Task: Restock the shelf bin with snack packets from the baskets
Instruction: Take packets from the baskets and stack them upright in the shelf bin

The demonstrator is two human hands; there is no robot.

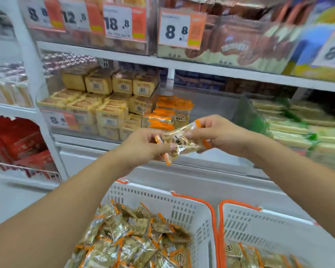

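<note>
While my left grip [143, 146] and right grip [219, 135] both pinch small gold-and-orange foil snack packets [179, 141], white-and-orange shelf price tags [182, 29] read 8.8, 18.8.

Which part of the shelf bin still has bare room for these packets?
The shelf bin is bare right of the orange packet stack, up to the green packets. Crowded: the stack's side and the yellow boxes. Both hands hold packets.
</note>
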